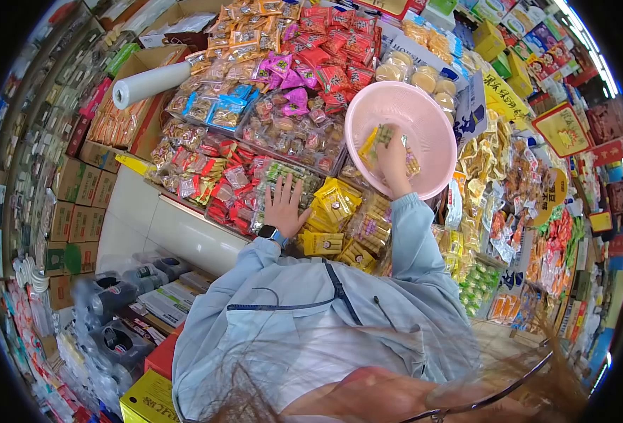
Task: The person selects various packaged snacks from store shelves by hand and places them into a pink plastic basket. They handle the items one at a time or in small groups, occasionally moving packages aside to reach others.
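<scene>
My left hand (284, 207) lies with its fingers spread on the snack packets, wearing a dark smartwatch (272, 233) at the wrist. Under and beyond its fingertips are green-and-clear snack packets (296, 173). Yellow snack packets (334, 201) lie just to its right. Inside a pink plastic basket (437, 134) is my right hand (394, 161), its fingers closed on a small green snack packet (385, 133). A yellow packet (367, 149) and another small packet (412, 163) lie in the basket around that hand. The fingertips are partly hidden.
Red packets (336, 46), purple packets (295, 101) and orange packets (244, 32) are heaped behind. A plastic bag roll (151, 84) rests over a cardboard box (144, 136) at left. Bottled drinks (117, 345) stand at lower left. Bagged snacks (491, 151) fill the right side.
</scene>
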`<move>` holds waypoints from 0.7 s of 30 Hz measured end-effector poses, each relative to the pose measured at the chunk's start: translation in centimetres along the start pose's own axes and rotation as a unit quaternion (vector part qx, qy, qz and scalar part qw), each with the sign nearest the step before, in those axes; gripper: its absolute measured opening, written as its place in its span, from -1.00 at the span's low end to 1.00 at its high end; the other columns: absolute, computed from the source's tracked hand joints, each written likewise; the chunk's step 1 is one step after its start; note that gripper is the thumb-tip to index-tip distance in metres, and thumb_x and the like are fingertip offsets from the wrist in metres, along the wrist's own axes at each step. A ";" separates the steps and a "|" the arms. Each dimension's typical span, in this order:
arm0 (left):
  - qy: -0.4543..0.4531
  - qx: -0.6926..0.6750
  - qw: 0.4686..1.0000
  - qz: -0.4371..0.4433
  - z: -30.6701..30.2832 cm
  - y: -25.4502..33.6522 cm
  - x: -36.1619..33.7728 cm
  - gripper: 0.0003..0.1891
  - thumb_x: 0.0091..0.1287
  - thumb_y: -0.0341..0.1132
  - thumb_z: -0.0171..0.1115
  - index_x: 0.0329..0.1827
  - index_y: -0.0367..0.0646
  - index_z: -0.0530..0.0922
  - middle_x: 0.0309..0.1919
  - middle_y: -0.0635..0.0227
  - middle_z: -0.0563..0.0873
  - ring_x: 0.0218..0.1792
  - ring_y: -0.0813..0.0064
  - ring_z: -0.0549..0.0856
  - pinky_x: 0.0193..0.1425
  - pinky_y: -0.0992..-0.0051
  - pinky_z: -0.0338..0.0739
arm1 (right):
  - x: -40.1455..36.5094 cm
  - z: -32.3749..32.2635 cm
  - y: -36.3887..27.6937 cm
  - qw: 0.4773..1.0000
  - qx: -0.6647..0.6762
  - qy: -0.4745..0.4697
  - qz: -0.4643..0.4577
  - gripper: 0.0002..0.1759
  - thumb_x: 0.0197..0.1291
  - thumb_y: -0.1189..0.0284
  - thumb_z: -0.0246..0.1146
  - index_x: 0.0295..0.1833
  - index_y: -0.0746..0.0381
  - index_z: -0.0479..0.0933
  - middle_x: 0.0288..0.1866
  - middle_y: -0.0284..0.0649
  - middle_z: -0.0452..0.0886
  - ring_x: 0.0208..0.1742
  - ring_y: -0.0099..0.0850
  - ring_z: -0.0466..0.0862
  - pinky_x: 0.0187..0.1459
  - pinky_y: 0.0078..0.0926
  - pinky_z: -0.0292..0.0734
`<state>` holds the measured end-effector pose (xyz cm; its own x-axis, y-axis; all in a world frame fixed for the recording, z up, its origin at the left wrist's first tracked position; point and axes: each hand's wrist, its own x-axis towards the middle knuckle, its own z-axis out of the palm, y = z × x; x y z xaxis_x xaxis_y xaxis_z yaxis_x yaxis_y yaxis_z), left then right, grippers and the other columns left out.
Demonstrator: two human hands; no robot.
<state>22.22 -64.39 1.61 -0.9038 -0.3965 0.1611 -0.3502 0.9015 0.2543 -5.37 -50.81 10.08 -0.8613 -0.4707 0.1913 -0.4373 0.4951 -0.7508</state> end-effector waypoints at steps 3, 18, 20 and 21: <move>0.004 -0.005 1.000 0.001 0.0 0.1 -0.2 -0.13 0.28 0.17 0.17 0.58 -0.04 0.12 0.59 0.13 0.06 0.58 0.08 0.02 0.57 -0.11 -0.16 | -1.5 -1.0 -6.9 0.991 0.132 0.003 -0.017 -0.28 0.14 0.65 0.14 0.46 0.17 0.21 -0.06 0.06 0.66 -0.09 -0.11 0.71 -0.06 -0.26 0.58; 0.042 -0.010 0.999 -0.007 1.2 -0.4 -0.6 -0.06 0.26 0.25 0.16 0.57 -0.14 0.11 0.59 0.08 0.05 0.59 0.04 -0.02 0.57 -0.15 -0.20 | -6.9 12.6 -5.9 0.923 -0.056 -0.204 -0.321 -0.58 0.07 0.66 0.21 0.10 0.22 0.59 0.14 -0.07 0.62 0.14 -0.08 0.59 0.17 -0.19 0.52; 0.036 -0.029 0.999 -0.013 0.6 0.0 -0.5 -0.09 0.25 0.20 0.20 0.57 -0.11 0.13 0.59 0.10 0.05 0.59 0.04 0.00 0.57 -0.14 -0.19 | -6.8 11.3 -6.6 0.929 -0.033 -0.168 -0.328 -0.62 0.07 0.66 0.21 0.04 0.22 0.62 0.10 -0.08 0.64 0.14 -0.08 0.59 0.17 -0.17 0.52; 0.033 -0.025 0.999 -0.013 0.6 0.0 -0.5 -0.09 0.26 0.21 0.18 0.58 -0.10 0.12 0.59 0.11 0.05 0.59 0.04 -0.01 0.57 -0.14 -0.18 | -6.4 10.7 -6.9 0.933 -0.015 -0.137 -0.333 -0.64 0.08 0.66 0.21 0.02 0.23 0.62 0.09 -0.08 0.64 0.13 -0.07 0.59 0.16 -0.17 0.52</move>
<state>22.50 -64.09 0.98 -0.8758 -0.4313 0.2166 -0.3584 0.8818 0.3066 5.90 -59.02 7.26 -0.3007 -0.8478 0.4368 -0.8624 0.0461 -0.5041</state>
